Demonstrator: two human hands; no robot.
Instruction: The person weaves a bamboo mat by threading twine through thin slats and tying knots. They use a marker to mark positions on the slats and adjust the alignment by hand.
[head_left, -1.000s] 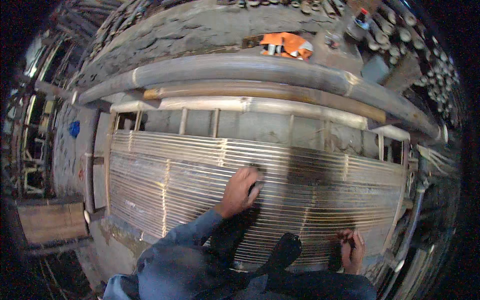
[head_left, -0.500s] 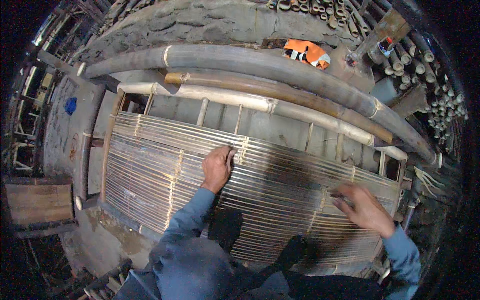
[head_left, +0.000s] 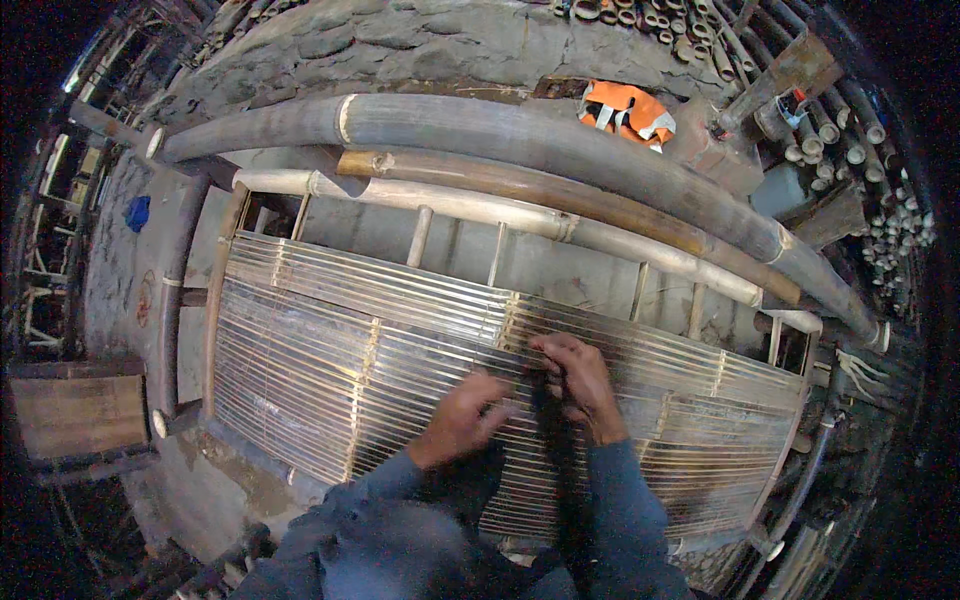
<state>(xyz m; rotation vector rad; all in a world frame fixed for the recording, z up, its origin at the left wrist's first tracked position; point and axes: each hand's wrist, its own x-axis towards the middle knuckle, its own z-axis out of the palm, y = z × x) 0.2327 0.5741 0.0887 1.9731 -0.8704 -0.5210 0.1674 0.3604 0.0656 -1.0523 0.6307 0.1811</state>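
Observation:
A bamboo frame carries a panel of thin, pale bamboo slats (head_left: 290, 335), tied across by several rows of light binding. My right hand (head_left: 585, 385) is over the middle of the panel, beside the end of one binding row (head_left: 511, 318). Its fingers are curled together at the tips; whatever they pinch, if anything, is too small to make out. Lower and to the left, my left hand (head_left: 465, 420) hovers above the slats with its fingers bent and smeared by motion. Whether it holds anything cannot be seen. Dark shadows of my arms fall on the slats.
Beyond the panel run a pale bamboo rail (head_left: 450, 201), a brown pole (head_left: 560, 205) and a thick grey bamboo pole (head_left: 520, 130). An orange-and-white cloth item (head_left: 628, 112) lies behind them. Cut bamboo poles (head_left: 835, 135) are stacked far right; a brown woven panel (head_left: 80, 415) stands left.
My right hand has swung left from the panel's right side to its middle. My left hand has come down from the middle binding row toward me. The view has shifted slightly.

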